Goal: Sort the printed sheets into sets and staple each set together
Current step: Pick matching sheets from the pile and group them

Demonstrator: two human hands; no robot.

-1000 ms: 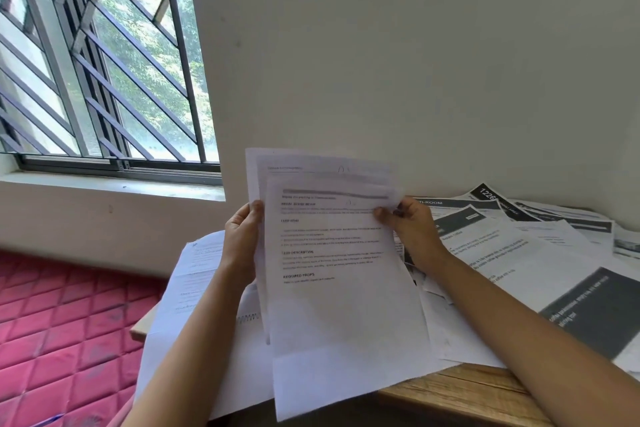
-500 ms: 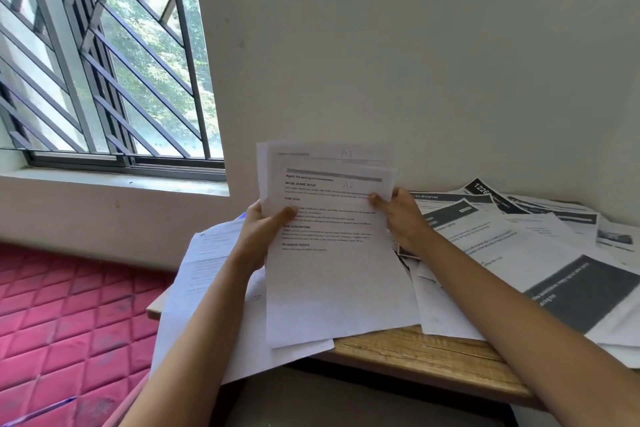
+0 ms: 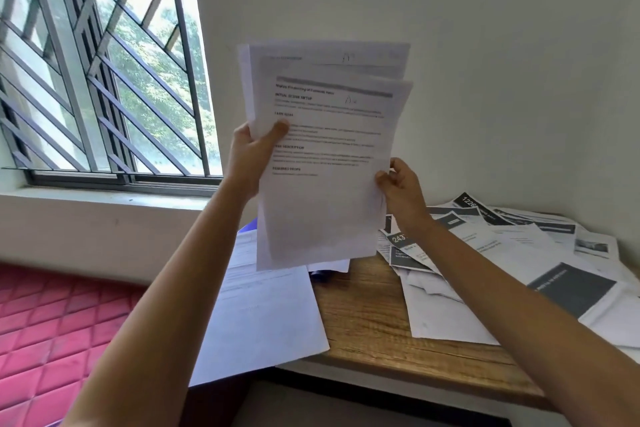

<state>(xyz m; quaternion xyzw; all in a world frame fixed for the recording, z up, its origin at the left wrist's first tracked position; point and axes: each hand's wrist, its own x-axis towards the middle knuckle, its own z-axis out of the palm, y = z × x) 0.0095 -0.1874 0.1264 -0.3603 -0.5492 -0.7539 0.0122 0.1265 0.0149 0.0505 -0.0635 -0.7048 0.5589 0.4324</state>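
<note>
Now a stack of sheets is up in both my hands

I hold a thin stack of printed sheets (image 3: 325,204) upright in front of the plain wall (image 3: 502,45), lifted clear of the table (image 3: 363,319). My left hand (image 3: 254,149) grips its left edge, thumb across the front page. My right hand (image 3: 401,187) pinches the right edge lower down, fingers curled. The pages are white rectangles, fanned unevenly, so the back ones stick out above the front one. The front page bears short blocks of black text under a grey bar.

The table is brown wood with visible grain. On its right lies a loose, overlapping heap of papers (image 3: 519,246), some with dark grey panels. On its left, pale sheets (image 3: 263,319) overhang the edge. A red quilted mat (image 3: 45,340) with diamond stitching lies beside it.
</note>
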